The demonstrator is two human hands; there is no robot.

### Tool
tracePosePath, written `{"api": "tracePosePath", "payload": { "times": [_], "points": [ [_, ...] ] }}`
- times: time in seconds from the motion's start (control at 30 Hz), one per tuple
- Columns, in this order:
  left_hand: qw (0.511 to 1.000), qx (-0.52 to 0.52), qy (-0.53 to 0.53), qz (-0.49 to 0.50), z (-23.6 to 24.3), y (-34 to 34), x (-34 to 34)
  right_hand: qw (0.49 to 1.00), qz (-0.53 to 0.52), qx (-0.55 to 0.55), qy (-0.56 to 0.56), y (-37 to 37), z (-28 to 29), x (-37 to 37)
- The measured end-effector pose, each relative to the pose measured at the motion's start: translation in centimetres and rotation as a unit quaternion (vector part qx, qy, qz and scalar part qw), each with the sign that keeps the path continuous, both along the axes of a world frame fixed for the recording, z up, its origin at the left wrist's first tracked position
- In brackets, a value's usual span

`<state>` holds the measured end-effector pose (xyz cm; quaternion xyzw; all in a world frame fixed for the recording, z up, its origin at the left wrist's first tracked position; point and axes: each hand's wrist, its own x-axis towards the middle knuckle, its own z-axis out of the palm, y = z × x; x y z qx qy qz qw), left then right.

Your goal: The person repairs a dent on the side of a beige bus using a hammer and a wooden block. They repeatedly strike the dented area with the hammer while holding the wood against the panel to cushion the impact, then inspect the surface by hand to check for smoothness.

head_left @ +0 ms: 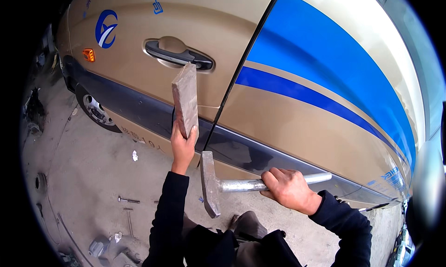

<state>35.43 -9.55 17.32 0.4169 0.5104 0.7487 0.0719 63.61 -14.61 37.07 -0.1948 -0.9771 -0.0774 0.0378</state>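
My left hand [183, 146] grips the lower end of a thick, flat grey-brown block [186, 97], held upright. Its upper end overlaps the black door handle [174, 55] of a tan van [139, 90]; whether the two touch, I cannot tell. Closed around a silver pipe-like handle, my right hand [289, 189] holds a hammer [210, 185] sideways. The hammer's long, worn metal head points left, below the block and apart from it. Behind both hands runs the van's dark lower trim [241, 148], crossed by the door gap.
A van wheel [95, 108] stands on the concrete floor [93, 165] at the left. Loose on the floor lie a bolt-like metal piece [128, 200], a T-shaped rod [129, 220] and a white scrap [134, 155]. Dark clutter [35, 109] fills the far left.
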Motion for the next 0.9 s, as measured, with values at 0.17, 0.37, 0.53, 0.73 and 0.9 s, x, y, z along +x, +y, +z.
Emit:
{"api": "tracePosePath", "payload": {
  "times": [0.17,0.37,0.53,0.73,0.9],
  "points": [
    [0.995,0.002,0.098,0.022,2.2,1.7,1.1,0.997,-0.067,-0.046,0.004,0.8,-1.4,1.2],
    [0.992,-0.004,0.122,0.022,4.0,4.0,0.9,0.999,-0.04,-0.018,0.009,1.7,-0.8,0.7],
    [0.989,-0.043,0.136,0.031,4.2,4.0,1.7,1.0,-0.015,0.009,0.015,2.4,0.7,-0.5],
    [0.993,-0.072,0.088,0.008,5.9,3.3,2.2,0.997,-0.008,0.072,0.023,4.3,2.5,-3.7],
    [0.989,-0.059,0.138,-0.01,4.4,3.4,0.9,0.995,-0.078,0.065,0.011,6.2,2.7,-5.7]
  ]
}}
